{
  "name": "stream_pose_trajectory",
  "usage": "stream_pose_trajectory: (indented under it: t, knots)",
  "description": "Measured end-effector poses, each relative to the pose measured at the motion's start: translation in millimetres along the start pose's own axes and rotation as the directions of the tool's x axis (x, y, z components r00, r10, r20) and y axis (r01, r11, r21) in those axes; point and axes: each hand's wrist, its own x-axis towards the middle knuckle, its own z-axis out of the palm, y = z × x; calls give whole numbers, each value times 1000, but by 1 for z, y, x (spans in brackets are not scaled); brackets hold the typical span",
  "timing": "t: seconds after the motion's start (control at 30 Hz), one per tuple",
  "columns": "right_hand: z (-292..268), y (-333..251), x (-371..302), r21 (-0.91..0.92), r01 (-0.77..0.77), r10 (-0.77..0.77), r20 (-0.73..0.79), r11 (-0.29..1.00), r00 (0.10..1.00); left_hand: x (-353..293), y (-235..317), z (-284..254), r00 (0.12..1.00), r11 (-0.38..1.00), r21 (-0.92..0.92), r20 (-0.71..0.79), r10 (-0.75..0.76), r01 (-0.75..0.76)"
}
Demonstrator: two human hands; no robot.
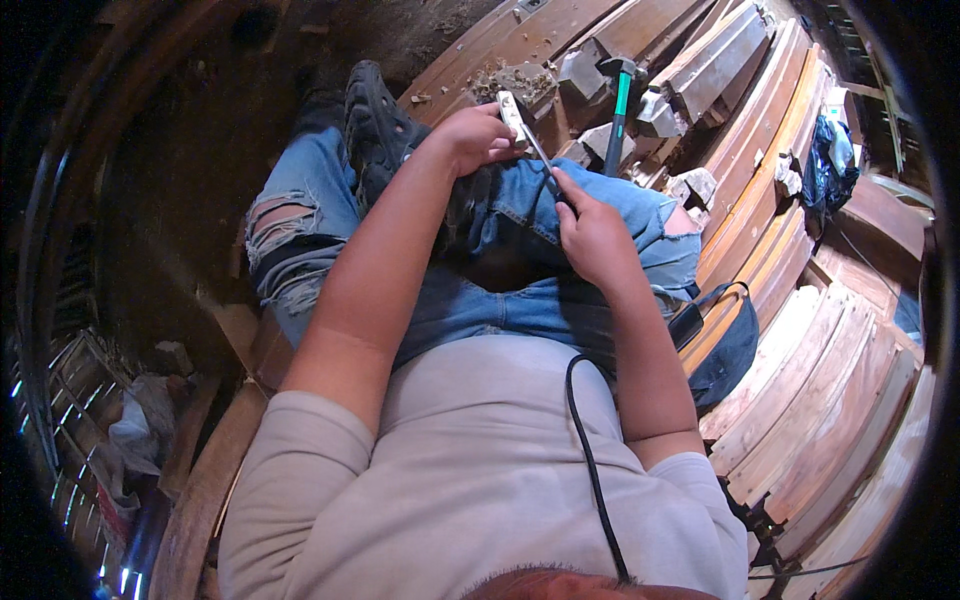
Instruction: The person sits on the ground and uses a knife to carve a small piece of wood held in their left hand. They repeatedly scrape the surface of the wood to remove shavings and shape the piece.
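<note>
My left hand point(478, 136) is raised over my knees and closed around a small pale flat block point(512, 112). My right hand point(592, 238) rests on my right thigh and grips the dark handle of a thin metal tool point(540, 158). The tool's slim shaft runs up and left from that hand to the pale block, and its tip meets the block. I sit with both legs in torn blue jeans point(470, 290), and the hands are about a hand's width apart.
A hammer with a green handle point(620, 100) lies on wood blocks and chips beyond my knees. Long carved wooden planks point(800, 380) fill the right side. A dark bag point(728, 345) sits by my right hip, and a black cable point(592, 460) crosses my shirt. My black sandal point(375, 120) is at the upper left.
</note>
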Motion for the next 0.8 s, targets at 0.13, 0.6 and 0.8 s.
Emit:
stream_pose_trajectory:
  t: [0.13,0.6,0.8]
  knots:
    - [5,-1,6,-37,-4,5,21,999,1000,-2,1,0,999,1000,20,-32,9,-8]
    - [7,-2,8,-81,17,-14,35,997,999,2,-2,-3,1000,1000,-16,6,26,-25]
    - [8,-5,9,-114,33,-29,32,993,999,4,-3,0,999,1000,10,-41,27,-27]
